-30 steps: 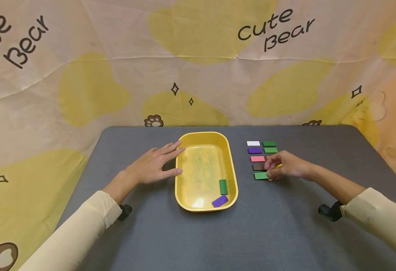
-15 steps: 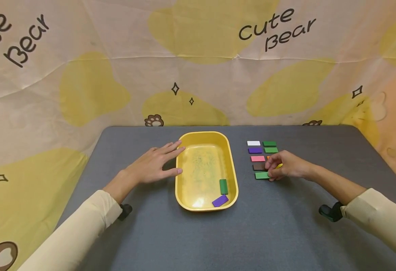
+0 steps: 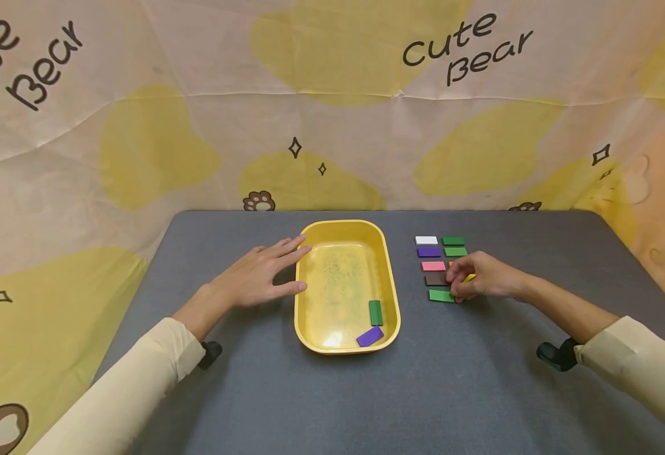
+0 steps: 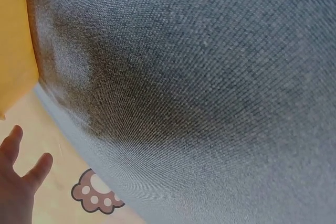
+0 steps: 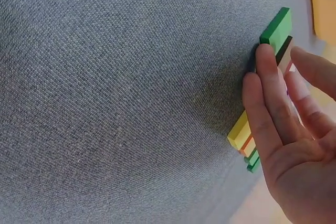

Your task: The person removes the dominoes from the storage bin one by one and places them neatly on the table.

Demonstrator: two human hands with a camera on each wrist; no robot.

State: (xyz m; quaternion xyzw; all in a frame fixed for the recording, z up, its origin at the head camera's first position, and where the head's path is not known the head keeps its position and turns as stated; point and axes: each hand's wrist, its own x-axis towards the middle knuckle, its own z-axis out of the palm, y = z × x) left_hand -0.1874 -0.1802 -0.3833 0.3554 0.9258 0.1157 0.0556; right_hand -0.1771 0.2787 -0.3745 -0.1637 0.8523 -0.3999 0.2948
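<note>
My right hand [image 3: 483, 276] has its fingers curled at the right end of a green block [image 3: 441, 296], the nearest of the row, and pinches that end. In the right wrist view the fingertips meet the green block [image 5: 277, 26]; their exact contact is partly hidden. A brown block [image 3: 434, 279] lies just behind, and a yellow block [image 3: 469, 278] shows partly under the hand. My left hand [image 3: 255, 275] stretches its fingers over the left rim of a yellow tray [image 3: 392, 284]. In the tray lie a dark green block [image 3: 375, 313] and a purple block [image 3: 370, 336].
Beyond the right hand, two columns continue: pink [image 3: 433, 266], purple [image 3: 428, 252] and white [image 3: 426, 240] blocks on the left, light green [image 3: 455, 251] and dark green [image 3: 453, 241] ones on the right. A patterned cloth [image 3: 332, 126] hangs behind the grey table [image 3: 332, 404].
The right hand has shifted very slightly right, baring more of the green block, which now sits at a slight slant. The left hand and tray stay put.
</note>
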